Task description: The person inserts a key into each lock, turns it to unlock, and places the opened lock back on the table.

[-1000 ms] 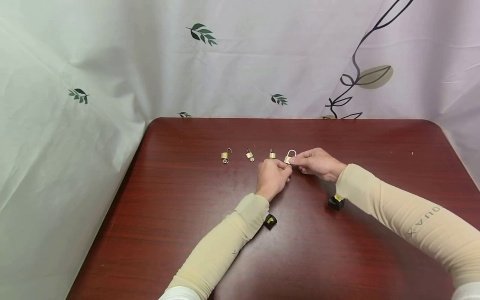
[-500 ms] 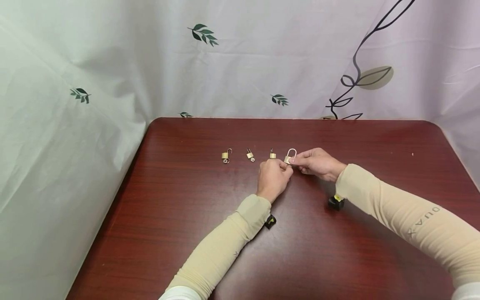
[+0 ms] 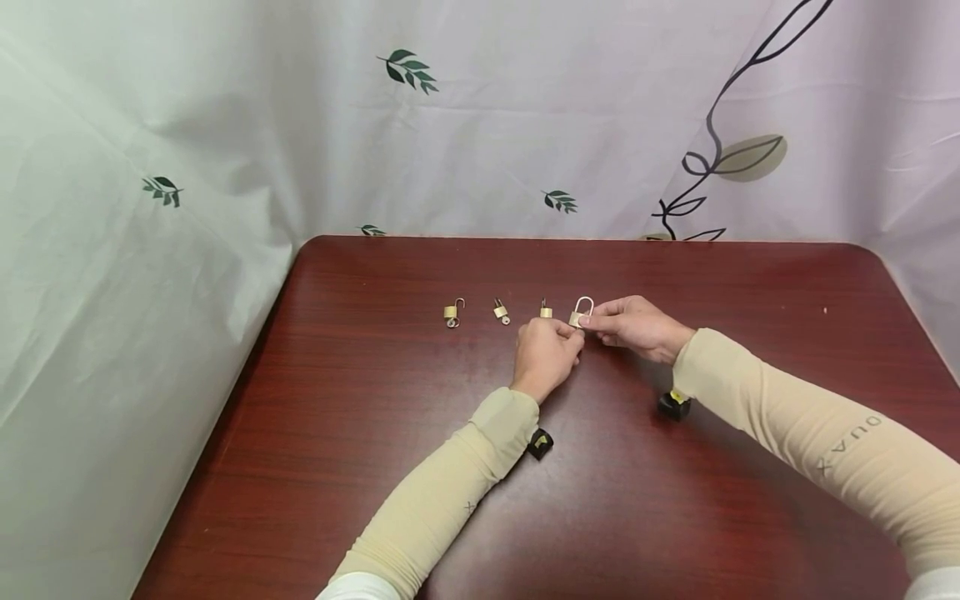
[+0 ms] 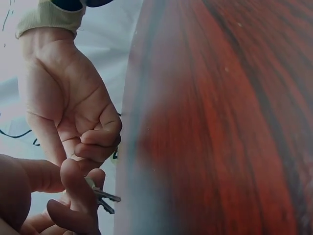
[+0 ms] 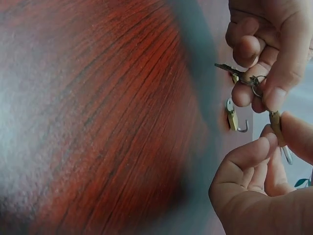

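My right hand [image 3: 637, 327] pinches a small brass padlock [image 3: 576, 319] between thumb and fingers, its silver shackle pointing up and away. In the right wrist view the padlock [image 5: 275, 125] is seen edge-on. Close against its lower end, my left hand [image 3: 546, 354] pinches a key, whose head is hidden behind the thumb and fingertips. From that grip hang more keys [image 5: 234, 72] on a small ring [image 5: 257, 88]. The left wrist view shows two key blades [image 4: 106, 199] sticking out past the left fingers. I cannot tell how deep the pinched key sits in the padlock.
Three more brass padlocks form a row on the red-brown table [image 3: 375, 400]: one with its shackle swung open [image 3: 451, 312], a tilted one [image 3: 501, 312], and one [image 3: 546, 312] just beyond the left hand. A patterned curtain [image 3: 480, 150] hangs behind the table's far edge.
Both hands stay at nearly the same spot with the padlock and keys. The left hand shifts very slightly; the other padlocks stay in place.
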The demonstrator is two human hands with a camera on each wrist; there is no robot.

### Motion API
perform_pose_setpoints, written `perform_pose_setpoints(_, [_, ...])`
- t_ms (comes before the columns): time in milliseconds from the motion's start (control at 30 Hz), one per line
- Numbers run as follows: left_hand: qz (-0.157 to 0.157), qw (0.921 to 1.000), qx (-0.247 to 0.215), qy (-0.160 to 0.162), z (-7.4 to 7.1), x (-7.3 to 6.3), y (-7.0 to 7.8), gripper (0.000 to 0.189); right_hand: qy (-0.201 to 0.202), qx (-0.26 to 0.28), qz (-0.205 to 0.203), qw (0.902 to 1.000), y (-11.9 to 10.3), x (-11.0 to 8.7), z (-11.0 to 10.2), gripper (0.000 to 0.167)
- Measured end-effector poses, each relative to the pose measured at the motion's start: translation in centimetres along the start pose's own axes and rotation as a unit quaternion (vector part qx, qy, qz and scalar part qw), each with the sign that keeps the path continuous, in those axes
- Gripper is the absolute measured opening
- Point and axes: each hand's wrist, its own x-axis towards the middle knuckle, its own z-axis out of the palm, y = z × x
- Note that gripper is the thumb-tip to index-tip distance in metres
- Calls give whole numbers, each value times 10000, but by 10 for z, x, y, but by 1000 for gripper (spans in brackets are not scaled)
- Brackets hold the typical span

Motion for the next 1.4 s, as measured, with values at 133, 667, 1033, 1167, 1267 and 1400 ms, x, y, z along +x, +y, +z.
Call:
perform_pose_setpoints(133, [-178,9992,-190,-293,-1,0,-1,20,-106,-176,-43,9998,0,0,-1,20])
perform_pose_setpoints(667, [-268,9950,91,-954,-5,0,-4,23,-487,-939,-44,9944,-2,3,-13,49])
perform_pose_setpoints(1033, [-396,9944,91,-975,-11,-1,-9,20,-270,-1279,-154,9913,-2,7,-12,40])
perform_pose_setpoints(1167, [-453,9939,140,-998,-14,-1,-12,20,-178,-1435,-195,9893,-2,7,-11,38])
perform_pose_setpoints(1267, [-469,9938,193,-989,-17,-1,-13,20,-124,-1599,-266,9867,-3,8,-11,37])
perform_pose_setpoints(1400, [-474,9941,217,-950,-20,-1,-14,21,-110,-1786,-381,9831,-2,11,-12,35])
